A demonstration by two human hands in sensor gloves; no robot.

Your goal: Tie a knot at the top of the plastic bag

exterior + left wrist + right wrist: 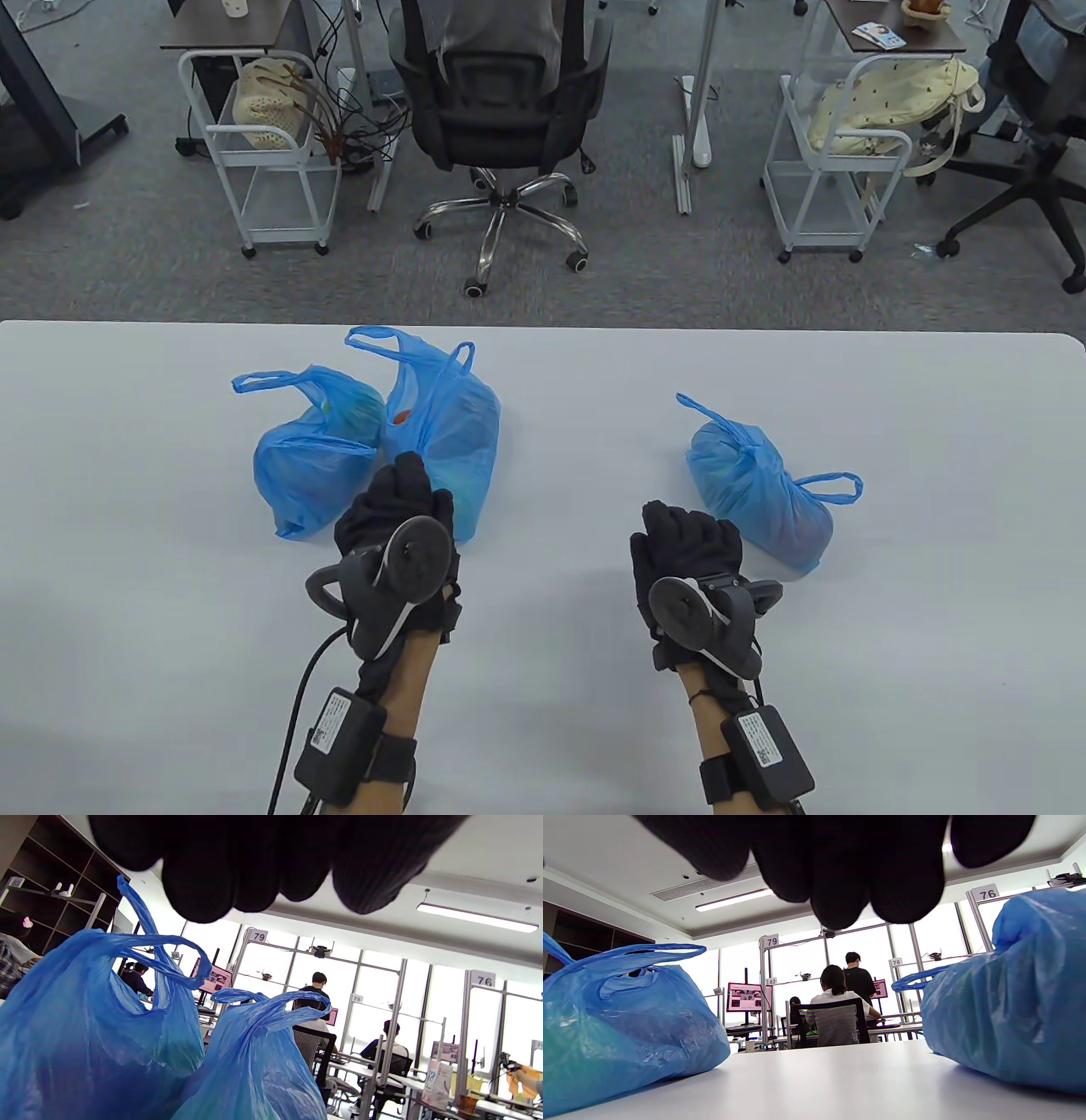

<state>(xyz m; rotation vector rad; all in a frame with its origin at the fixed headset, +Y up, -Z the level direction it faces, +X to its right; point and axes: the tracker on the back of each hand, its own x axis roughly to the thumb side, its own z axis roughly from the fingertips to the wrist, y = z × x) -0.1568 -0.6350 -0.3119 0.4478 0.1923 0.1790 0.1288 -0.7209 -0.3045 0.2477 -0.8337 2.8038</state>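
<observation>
Beyond the white worktop (pixel 127 526) stands a black office chair (pixel 501 110) on a chrome star base, flanked by two white wire carts: the left cart (pixel 254 161) holds a cream woven bag (pixel 267 106), the right cart (pixel 836 165) a pale yellow cloth bag (pixel 891 102). In the wrist views, people sit at desks (backs turned) under numbered posts, one marked 79 (pixel 771 941) and another marked 76 (pixel 483 979).

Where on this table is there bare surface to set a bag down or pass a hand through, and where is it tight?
Bare tabletop runs between the middle bag and the knotted right bag, ahead of the right hand. The table's far left and far right are bare too. It is crowded where the left bag touches the middle bag, with the left hand against it.
</observation>
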